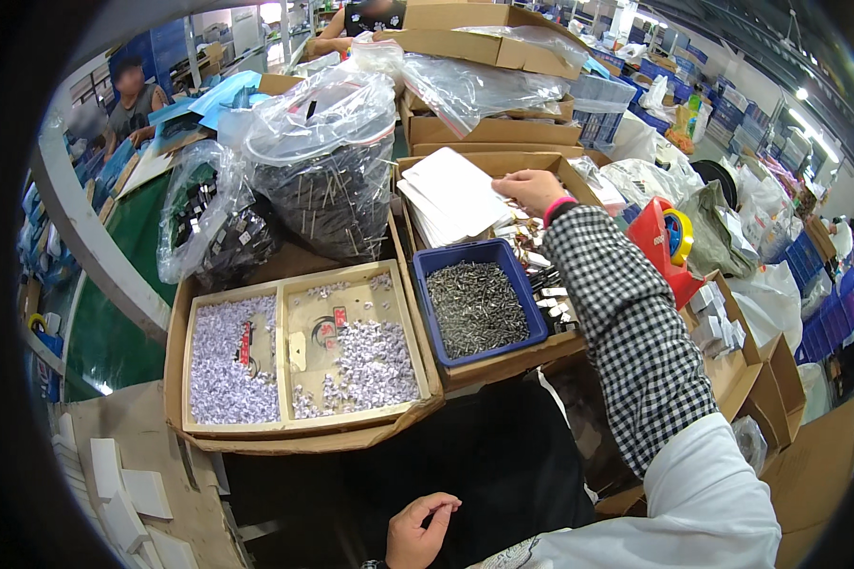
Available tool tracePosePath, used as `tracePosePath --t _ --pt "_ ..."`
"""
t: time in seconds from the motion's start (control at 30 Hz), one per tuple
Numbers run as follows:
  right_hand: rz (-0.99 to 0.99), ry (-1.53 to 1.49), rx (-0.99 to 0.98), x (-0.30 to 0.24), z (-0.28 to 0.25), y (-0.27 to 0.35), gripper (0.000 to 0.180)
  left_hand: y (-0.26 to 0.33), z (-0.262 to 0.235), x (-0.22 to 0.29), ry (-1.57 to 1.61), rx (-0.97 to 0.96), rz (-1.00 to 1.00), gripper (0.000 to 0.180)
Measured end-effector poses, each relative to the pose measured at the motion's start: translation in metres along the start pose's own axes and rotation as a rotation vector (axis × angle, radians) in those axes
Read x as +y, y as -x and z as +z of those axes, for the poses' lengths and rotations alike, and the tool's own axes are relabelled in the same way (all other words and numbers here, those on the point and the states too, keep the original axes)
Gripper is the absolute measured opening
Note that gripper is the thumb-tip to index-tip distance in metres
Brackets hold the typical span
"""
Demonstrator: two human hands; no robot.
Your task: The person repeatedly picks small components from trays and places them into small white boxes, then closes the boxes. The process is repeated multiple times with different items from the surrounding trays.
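My right hand reaches forward to the right edge of a pile of flat white cards, its fingers closed on the edge of a card. Below the pile sits a blue plastic bin full of small metal screw-like pieces. Low in front of me, my left hand is held with thumb and fingers pinched together; whether anything is between them cannot be made out. Ahead of it lies a two-part wooden tray with many tiny pale pieces in both compartments.
Clear plastic bags of dark metal parts stand behind the tray. Cardboard boxes are stacked at the back. A red tape dispenser with yellow tape is beyond my right arm. White blocks lie at lower left. Other people sit farther off.
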State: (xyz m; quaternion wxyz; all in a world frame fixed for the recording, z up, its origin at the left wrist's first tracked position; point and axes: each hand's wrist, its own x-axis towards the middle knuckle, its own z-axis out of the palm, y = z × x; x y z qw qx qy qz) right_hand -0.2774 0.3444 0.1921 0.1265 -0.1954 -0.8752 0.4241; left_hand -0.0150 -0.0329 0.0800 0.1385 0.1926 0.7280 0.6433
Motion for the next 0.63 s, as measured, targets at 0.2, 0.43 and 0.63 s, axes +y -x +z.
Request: tracePosePath --t 0.2,0.43,0.63 --pt "-0.050 -0.500 -0.071 -0.010 -0.036 0.076 0.028 -0.007 -0.002 -0.004 0.309 -0.067 -0.134 0.012" --pt "0.174 -0.577 -0.449 -0.005 -0.012 0.252 0.020 -0.041 -0.005 0.000 0.928 -0.206 0.014 0.087" --pt "0.356 -0.856 -0.703 0.032 0.037 0.323 0.015 -0.059 -0.002 -0.011 1.037 -0.605 0.191 0.115"
